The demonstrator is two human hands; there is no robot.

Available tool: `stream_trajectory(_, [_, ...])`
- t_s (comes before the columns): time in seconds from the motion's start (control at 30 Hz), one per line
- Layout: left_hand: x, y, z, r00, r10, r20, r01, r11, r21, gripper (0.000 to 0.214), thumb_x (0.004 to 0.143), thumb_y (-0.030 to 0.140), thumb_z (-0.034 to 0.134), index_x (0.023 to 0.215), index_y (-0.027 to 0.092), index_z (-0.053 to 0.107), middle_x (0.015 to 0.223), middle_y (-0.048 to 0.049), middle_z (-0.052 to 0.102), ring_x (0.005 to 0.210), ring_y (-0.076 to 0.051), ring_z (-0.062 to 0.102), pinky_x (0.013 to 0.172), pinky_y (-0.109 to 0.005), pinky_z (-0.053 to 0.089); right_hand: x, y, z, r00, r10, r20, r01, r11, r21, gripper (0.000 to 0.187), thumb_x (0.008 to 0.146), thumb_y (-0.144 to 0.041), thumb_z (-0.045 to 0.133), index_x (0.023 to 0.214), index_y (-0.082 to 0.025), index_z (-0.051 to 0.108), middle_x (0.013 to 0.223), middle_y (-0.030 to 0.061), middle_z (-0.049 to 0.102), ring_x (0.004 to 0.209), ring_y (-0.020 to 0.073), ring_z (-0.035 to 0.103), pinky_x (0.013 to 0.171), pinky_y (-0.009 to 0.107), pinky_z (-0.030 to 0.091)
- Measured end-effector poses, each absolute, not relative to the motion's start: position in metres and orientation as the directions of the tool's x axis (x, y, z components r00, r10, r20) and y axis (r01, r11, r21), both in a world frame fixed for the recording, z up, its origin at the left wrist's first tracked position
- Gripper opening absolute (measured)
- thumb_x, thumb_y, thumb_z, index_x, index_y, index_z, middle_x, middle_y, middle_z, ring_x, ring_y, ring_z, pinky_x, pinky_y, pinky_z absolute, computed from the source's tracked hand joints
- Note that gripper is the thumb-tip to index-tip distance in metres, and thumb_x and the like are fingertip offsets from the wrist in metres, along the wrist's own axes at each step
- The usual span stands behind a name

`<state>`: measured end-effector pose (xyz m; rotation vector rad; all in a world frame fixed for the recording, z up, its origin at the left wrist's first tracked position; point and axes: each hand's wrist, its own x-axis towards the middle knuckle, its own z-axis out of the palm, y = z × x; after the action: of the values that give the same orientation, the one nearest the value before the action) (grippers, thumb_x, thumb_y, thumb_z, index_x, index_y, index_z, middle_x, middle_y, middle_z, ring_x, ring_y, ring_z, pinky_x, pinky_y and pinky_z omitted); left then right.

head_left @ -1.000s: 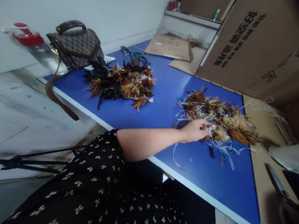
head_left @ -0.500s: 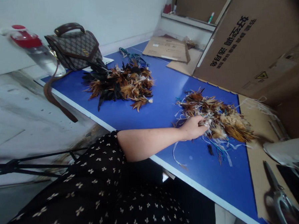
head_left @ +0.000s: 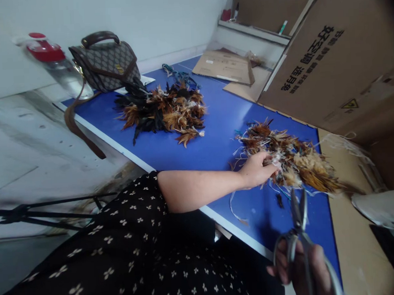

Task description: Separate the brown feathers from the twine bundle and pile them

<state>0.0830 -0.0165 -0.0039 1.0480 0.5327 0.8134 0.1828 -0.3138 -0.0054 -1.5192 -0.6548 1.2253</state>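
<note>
My left hand (head_left: 256, 170) is closed at the near edge of a pile of brown and tan feathers (head_left: 282, 145) on the blue tabletop (head_left: 216, 146). Its fingers pinch a feather bunch with whitish ends (head_left: 273, 162). At the lower right, my right hand (head_left: 305, 265) grips metal scissors (head_left: 299, 221), fingers through the handles. The blades point away from me, slightly apart, just short of the pile. White and teal strings trail from the feathers. A small dark tuft (head_left: 279, 200) lies between the pile and the scissors.
A second heap of black and brown feathers (head_left: 165, 109) lies farther left. Behind it stand a patterned handbag (head_left: 108, 66) and a red-capped bottle (head_left: 59, 66). A large cardboard box (head_left: 325, 70) walls the right side. A pale cylindrical object (head_left: 381, 206) lies at right.
My right hand has lifted the scissors off the cardboard and brought them left over the blue tabletop. My left hand stays at the pile. The view has shifted slightly.
</note>
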Motion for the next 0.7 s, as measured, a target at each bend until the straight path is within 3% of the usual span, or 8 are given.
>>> stream_trajectory(0.1, [0.083, -0.017, -0.004, 0.601, 0.799, 0.027, -0.362, 0.242, 0.900, 0.030, 0.093, 0.025, 0.096, 0.104, 0.017, 0.069, 0.084, 0.0020, 0.074, 0.075, -0.012, 0.064, 0.079, -0.029, 0.050, 0.163, -0.283, -0.002, 0.300, 0.858, -0.417, -0.245, -0.353, -0.903, 0.077, 0.103, -0.098, 0.056, 0.104, -0.025, 0.081, 0.079, 0.0032, 0.069, 0.056, 0.0177, 0.059, 0.066, 0.045, 0.071])
stream_trajectory(0.3, [0.086, -0.018, -0.007, 0.596, 0.802, 0.042, -0.384, 0.239, 0.892, 0.037, 0.090, 0.030, 0.101, 0.100, 0.019, 0.067, 0.082, 0.0028, 0.073, 0.074, -0.012, 0.065, 0.078, -0.029, 0.052, 0.148, -0.246, 0.007, 0.323, 0.859, -0.397, -0.276, -0.316, -0.908, 0.076, 0.105, -0.095, 0.055, 0.097, -0.023, 0.078, 0.077, 0.0019, 0.063, 0.056, 0.0154, 0.055, 0.058, 0.036, 0.062])
stream_trajectory(0.7, [0.083, -0.019, -0.002, 0.657, 0.753, 0.035, -0.425, 0.331, 0.842, 0.048, 0.084, 0.037, 0.106, 0.101, 0.020, 0.065, 0.076, 0.0035, 0.075, 0.069, -0.011, 0.067, 0.075, -0.028, 0.053, 0.146, -0.223, 0.006, 0.382, 0.877, -0.291, -0.180, -0.238, -0.954, 0.078, 0.102, -0.101, 0.054, 0.094, -0.024, 0.069, 0.072, -0.0037, 0.055, 0.049, 0.0105, 0.044, 0.048, 0.029, 0.050])
